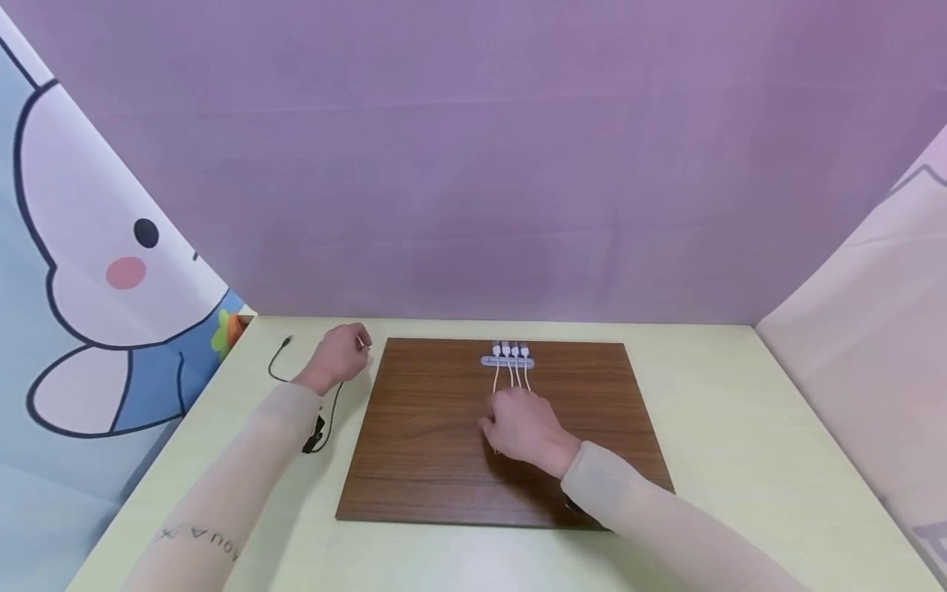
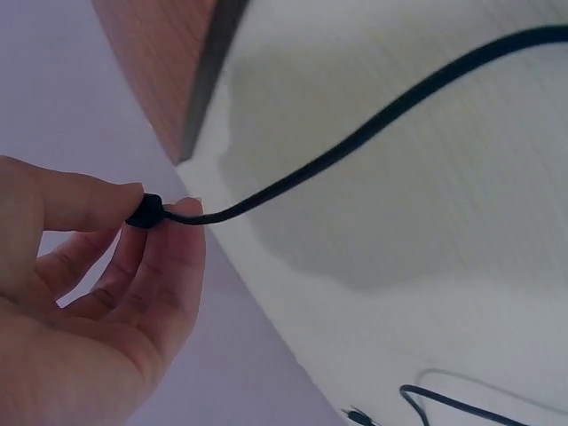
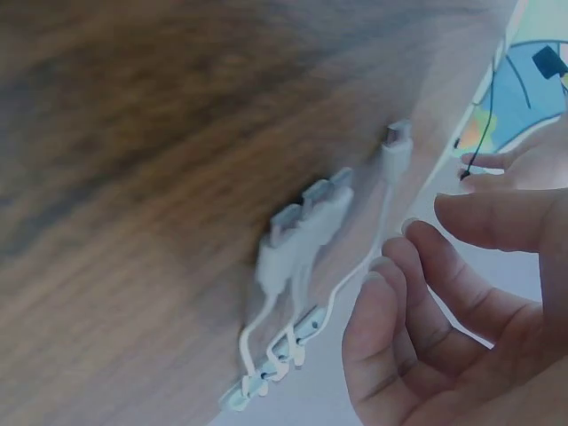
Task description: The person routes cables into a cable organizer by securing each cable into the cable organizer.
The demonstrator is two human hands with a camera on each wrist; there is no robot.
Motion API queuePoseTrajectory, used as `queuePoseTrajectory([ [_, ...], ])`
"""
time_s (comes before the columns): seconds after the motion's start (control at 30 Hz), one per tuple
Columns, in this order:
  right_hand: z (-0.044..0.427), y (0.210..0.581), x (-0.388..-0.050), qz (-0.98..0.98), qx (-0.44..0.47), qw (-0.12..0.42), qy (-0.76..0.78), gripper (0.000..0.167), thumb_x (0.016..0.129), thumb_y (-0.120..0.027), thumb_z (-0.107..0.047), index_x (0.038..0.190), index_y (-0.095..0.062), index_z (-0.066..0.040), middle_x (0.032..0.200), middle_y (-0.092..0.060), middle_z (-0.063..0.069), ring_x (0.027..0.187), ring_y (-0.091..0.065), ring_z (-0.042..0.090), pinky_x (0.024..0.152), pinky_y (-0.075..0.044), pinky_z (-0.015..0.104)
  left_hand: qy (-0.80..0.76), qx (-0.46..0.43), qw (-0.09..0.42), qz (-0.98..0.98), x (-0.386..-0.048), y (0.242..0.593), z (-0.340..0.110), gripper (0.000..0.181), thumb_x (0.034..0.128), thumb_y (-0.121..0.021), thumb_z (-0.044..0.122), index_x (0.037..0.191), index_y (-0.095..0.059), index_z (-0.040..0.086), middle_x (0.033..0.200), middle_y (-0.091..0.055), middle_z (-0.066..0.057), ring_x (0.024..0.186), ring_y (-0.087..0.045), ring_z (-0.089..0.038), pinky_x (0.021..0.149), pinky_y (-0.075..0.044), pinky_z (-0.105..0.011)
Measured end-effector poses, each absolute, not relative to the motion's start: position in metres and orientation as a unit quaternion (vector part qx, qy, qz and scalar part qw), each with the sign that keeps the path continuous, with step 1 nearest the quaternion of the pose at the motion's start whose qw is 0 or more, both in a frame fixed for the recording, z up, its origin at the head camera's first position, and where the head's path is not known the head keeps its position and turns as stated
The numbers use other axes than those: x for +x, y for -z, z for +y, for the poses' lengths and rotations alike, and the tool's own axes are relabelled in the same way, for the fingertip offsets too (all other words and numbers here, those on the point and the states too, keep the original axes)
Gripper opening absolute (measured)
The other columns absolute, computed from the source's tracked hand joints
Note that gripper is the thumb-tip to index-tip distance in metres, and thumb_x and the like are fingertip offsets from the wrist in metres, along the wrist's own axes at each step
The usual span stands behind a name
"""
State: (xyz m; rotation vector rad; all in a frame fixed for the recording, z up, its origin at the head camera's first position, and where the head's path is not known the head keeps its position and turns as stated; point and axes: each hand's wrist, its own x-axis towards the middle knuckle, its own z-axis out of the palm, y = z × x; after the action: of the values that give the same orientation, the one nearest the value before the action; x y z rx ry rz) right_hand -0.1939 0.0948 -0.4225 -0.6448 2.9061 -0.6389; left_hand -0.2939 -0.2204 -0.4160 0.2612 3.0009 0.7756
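My left hand (image 1: 339, 358) is just left of the brown wooden board (image 1: 429, 436), pinching the small black end of a black cable (image 2: 302, 173) between thumb and fingers. Over the middle of the board hovers my right hand (image 1: 525, 427), fingers loosely bent and thumb apart, with nothing visibly gripped. Its fingertips are close to one white cable (image 3: 383, 222); whether they touch it I cannot tell. Several white cables run through a pale slotted cable holder (image 1: 486, 362) near the board's far edge. In the right wrist view, white USB plugs (image 3: 282, 244) lie together, with a single plug (image 3: 397, 151) apart.
A free black cable end (image 1: 287, 340) and a black plug or block (image 1: 311, 444) are on the pale table (image 1: 740, 427), left of the board. A purple cloth backdrop (image 1: 444, 205) stands behind, with a cartoon-print cloth (image 1: 96, 205) at the left.
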Motion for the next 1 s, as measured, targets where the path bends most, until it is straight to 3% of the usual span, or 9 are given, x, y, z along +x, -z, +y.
queuePoseTrajectory([
  [0.37,0.091,0.414,-0.195,0.945,-0.196,0.059,0.254,0.031,0.099,-0.065,-0.019,0.068,-0.058,-0.015,0.053,-0.053,-0.004,0.043,-0.052,0.009,0.043,-0.039,0.027,-0.295,0.105,-0.004,0.95,-0.292,0.409,-0.196,0.015,0.0966,-0.058,0.004,0.109,-0.062,-0.002,0.097,-0.064,-0.017,0.082,-0.06,-0.028,0.073,-0.051,-0.041],
  [0.53,0.089,0.413,-0.198,0.935,-0.191,0.075,0.289,0.015,0.099,-0.065,-0.018,0.088,-0.069,-0.009,0.059,-0.057,-0.005,0.045,-0.054,0.01,0.045,-0.044,0.029,-0.322,0.117,-0.012,0.939,-0.291,0.403,-0.187,0.013,0.0958,-0.058,0.005,0.107,-0.062,0.0,0.098,-0.065,-0.017,0.081,-0.062,-0.028,0.074,-0.052,-0.042],
  [0.73,0.086,0.414,-0.203,0.925,-0.182,0.087,0.321,0.015,0.098,-0.067,-0.018,0.103,-0.071,-0.004,0.068,-0.062,-0.005,0.051,-0.058,0.011,0.054,-0.05,0.029,-0.354,0.138,-0.021,0.925,-0.29,0.397,-0.174,0.012,0.0949,-0.061,0.005,0.106,-0.063,0.0,0.1,-0.066,-0.016,0.083,-0.065,-0.028,0.074,-0.054,-0.042],
  [1.0,0.076,0.415,-0.206,0.91,-0.182,0.073,0.364,0.01,0.094,-0.071,-0.017,0.098,-0.073,-0.008,0.08,-0.068,-0.004,0.067,-0.061,0.009,0.071,-0.054,0.032,-0.377,0.145,-0.023,0.915,-0.287,0.389,-0.158,0.013,0.0952,-0.064,0.007,0.107,-0.065,0.001,0.101,-0.066,-0.014,0.095,-0.066,-0.03,0.08,-0.055,-0.042],
])
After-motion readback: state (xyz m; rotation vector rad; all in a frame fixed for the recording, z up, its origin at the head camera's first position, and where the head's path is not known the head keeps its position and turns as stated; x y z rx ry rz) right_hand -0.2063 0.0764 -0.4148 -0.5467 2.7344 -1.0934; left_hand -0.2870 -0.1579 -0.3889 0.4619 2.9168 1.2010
